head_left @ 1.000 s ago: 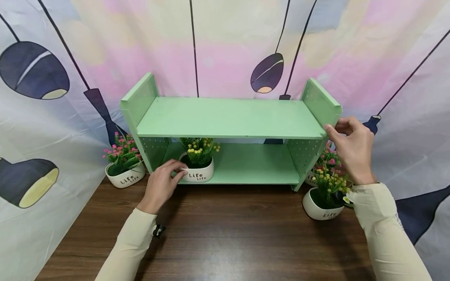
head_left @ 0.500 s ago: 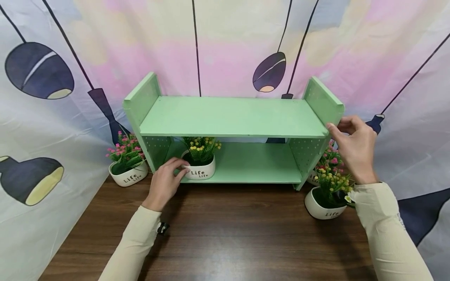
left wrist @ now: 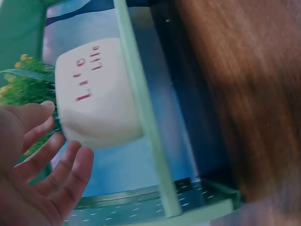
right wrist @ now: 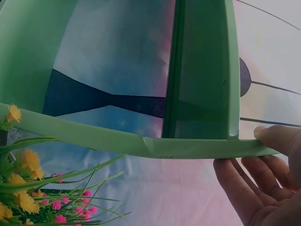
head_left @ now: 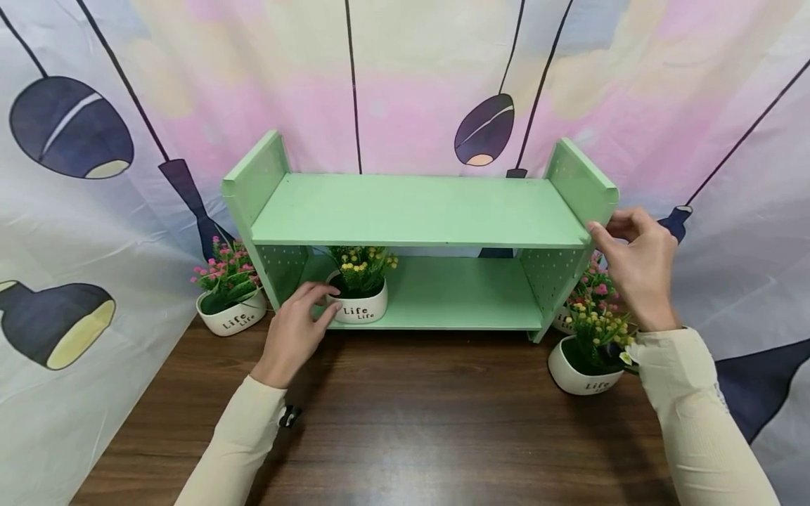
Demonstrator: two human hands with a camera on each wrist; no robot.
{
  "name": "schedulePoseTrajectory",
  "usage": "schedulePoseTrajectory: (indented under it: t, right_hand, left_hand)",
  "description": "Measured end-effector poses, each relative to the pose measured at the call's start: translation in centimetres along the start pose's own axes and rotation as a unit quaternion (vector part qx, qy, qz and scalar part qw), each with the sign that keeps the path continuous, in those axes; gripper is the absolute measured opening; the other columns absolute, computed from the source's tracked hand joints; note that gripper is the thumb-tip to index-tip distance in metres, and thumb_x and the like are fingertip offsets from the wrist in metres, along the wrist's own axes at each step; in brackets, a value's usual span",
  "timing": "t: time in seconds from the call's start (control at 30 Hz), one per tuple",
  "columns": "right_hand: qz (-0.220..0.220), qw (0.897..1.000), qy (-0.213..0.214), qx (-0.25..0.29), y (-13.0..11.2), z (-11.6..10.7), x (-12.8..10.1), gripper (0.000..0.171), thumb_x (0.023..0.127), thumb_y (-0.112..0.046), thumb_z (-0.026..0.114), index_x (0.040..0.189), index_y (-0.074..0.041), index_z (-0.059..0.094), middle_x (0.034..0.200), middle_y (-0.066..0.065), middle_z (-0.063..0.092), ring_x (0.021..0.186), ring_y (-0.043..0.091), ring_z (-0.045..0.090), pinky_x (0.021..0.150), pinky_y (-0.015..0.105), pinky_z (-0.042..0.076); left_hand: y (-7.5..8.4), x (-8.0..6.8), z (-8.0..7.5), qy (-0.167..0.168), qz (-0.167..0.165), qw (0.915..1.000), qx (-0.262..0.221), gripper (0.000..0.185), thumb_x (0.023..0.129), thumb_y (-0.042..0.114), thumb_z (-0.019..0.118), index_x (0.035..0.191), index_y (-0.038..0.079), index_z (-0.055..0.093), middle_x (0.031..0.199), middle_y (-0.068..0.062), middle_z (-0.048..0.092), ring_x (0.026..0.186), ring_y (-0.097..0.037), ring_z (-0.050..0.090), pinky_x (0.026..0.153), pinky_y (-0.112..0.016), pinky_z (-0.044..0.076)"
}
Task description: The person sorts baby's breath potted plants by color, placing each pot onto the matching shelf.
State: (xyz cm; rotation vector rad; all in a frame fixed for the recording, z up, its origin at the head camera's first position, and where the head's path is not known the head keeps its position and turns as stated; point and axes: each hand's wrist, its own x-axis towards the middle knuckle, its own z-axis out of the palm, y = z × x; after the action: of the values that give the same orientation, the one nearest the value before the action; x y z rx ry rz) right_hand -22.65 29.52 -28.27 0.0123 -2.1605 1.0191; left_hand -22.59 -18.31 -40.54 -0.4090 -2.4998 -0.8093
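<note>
A mint-green two-tier shelf (head_left: 411,211) stands on a dark wooden table (head_left: 411,422). On its lower board sits a white "Life" pot of yellow flowers (head_left: 359,310), at the left end. My left hand (head_left: 294,330) is right beside that pot with its fingers spread and relaxed; in the left wrist view the fingers (left wrist: 70,165) lie just off the pot (left wrist: 99,94). My right hand (head_left: 639,263) holds the front edge of the shelf's right side panel (right wrist: 202,84), with the thumb (right wrist: 275,136) on one face and the other fingers behind.
A pot of pink flowers (head_left: 230,316) stands left of the shelf. A pot of yellow flowers (head_left: 585,376) stands under my right wrist, with pink blooms (head_left: 595,281) behind it. A printed cloth backdrop (head_left: 95,211) hangs behind and at both sides.
My left hand's fingers have eased off the pot on the lower board. The right hand keeps its hold on the side panel, and the shelf has not moved.
</note>
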Motion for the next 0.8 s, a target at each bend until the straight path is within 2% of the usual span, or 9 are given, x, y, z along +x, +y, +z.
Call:
schedulePoseTrajectory:
  t: [0.1, 0.2, 0.3, 0.4, 0.57, 0.63, 0.73, 0.8]
  right_hand:
    - [0.003, 1.0, -0.001, 0.002, -0.1, -0.1, -0.1, 0.03, 0.098, -0.023, 0.077, 0.117, 0.0, 0.074, 0.097, -0.007, 0.074, 0.079, -0.014, 0.064, 0.071, 0.01, 0.048]
    - [0.004, 1.0, -0.004, 0.003, -0.1, 0.0, -0.1, 0.031, 0.099, -0.024, 0.077, 0.119, 0.0, 0.074, 0.101, 0.001, 0.075, 0.08, -0.014, 0.064, 0.071, 0.009, 0.048]
    - [0.003, 1.0, -0.007, 0.002, -0.2, 0.1, -0.1, 0.032, 0.099, -0.024, 0.077, 0.119, 0.0, 0.073, 0.104, 0.008, 0.076, 0.081, -0.014, 0.064, 0.072, 0.009, 0.048]
    - [0.001, 1.0, -0.006, 0.002, -0.3, 0.2, 0.0, 0.032, 0.099, -0.024, 0.076, 0.119, 0.001, 0.073, 0.103, 0.007, 0.076, 0.08, -0.014, 0.063, 0.072, 0.01, 0.048]
    - [-0.003, 1.0, -0.001, 0.0, -0.2, 0.1, 0.0, 0.031, 0.099, -0.023, 0.077, 0.117, 0.002, 0.073, 0.097, -0.004, 0.074, 0.079, -0.014, 0.063, 0.074, 0.011, 0.047]
    - [-0.003, 1.0, 0.0, -0.002, -0.2, 0.0, -0.1, 0.032, 0.099, -0.024, 0.077, 0.117, 0.001, 0.073, 0.095, -0.006, 0.073, 0.078, -0.014, 0.063, 0.074, 0.012, 0.046]
    - [0.001, 1.0, -0.003, -0.004, -0.1, 0.0, 0.0, 0.032, 0.099, -0.025, 0.077, 0.118, 0.001, 0.073, 0.095, -0.006, 0.073, 0.078, -0.014, 0.062, 0.075, 0.013, 0.046]
    - [0.002, 1.0, -0.003, -0.005, 0.0, 0.0, 0.0, 0.032, 0.099, -0.025, 0.077, 0.118, 0.001, 0.073, 0.097, -0.002, 0.075, 0.078, -0.014, 0.062, 0.075, 0.013, 0.046]
  left_hand:
    - [0.7, -0.2, -1.3, -0.004, 0.005, 1.0, 0.005, 0.02, 0.102, 0.023, 0.074, 0.118, 0.013, 0.077, 0.113, -0.004, 0.073, 0.082, -0.022, 0.071, 0.062, -0.041, 0.055]
    - [1.1, -0.6, -2.8, -0.003, 0.014, 0.9998, 0.015, 0.018, 0.103, 0.024, 0.072, 0.116, 0.013, 0.078, 0.105, -0.002, 0.074, 0.079, -0.018, 0.07, 0.062, -0.039, 0.056]
    - [1.2, -1.0, -4.3, 0.006, 0.023, 0.9995, 0.021, 0.015, 0.103, 0.023, 0.072, 0.113, 0.014, 0.079, 0.099, -0.001, 0.075, 0.077, -0.015, 0.069, 0.063, -0.036, 0.055]
    - [0.9, -1.6, -5.9, 0.02, 0.026, 0.9992, 0.021, 0.013, 0.102, 0.02, 0.073, 0.111, 0.014, 0.08, 0.097, -0.001, 0.076, 0.074, -0.014, 0.066, 0.062, -0.031, 0.052]
    - [-0.6, -2.2, -8.5, 0.053, 0.013, 0.9984, 0.014, 0.014, 0.101, 0.015, 0.074, 0.112, 0.011, 0.08, 0.099, -0.005, 0.078, 0.079, -0.02, 0.07, 0.066, -0.018, 0.05]
    - [-1.5, -2.3, -9.3, 0.062, 0.0, 0.998, 0.014, 0.015, 0.101, 0.015, 0.074, 0.113, 0.009, 0.08, 0.1, -0.008, 0.079, 0.083, -0.016, 0.07, 0.067, -0.011, 0.049]
    - [-3.1, -2.5, -10.4, 0.058, -0.029, 0.9979, 0.009, 0.019, 0.103, 0.017, 0.071, 0.116, 0.006, 0.079, 0.103, -0.014, 0.078, 0.084, 0.0, 0.064, 0.067, -0.006, 0.044]
    - [-4.2, -2.7, -10.9, 0.052, -0.048, 0.9973, 0.014, 0.022, 0.105, 0.02, 0.069, 0.118, 0.004, 0.078, 0.103, -0.016, 0.078, 0.083, 0.012, 0.056, 0.066, -0.008, 0.043]
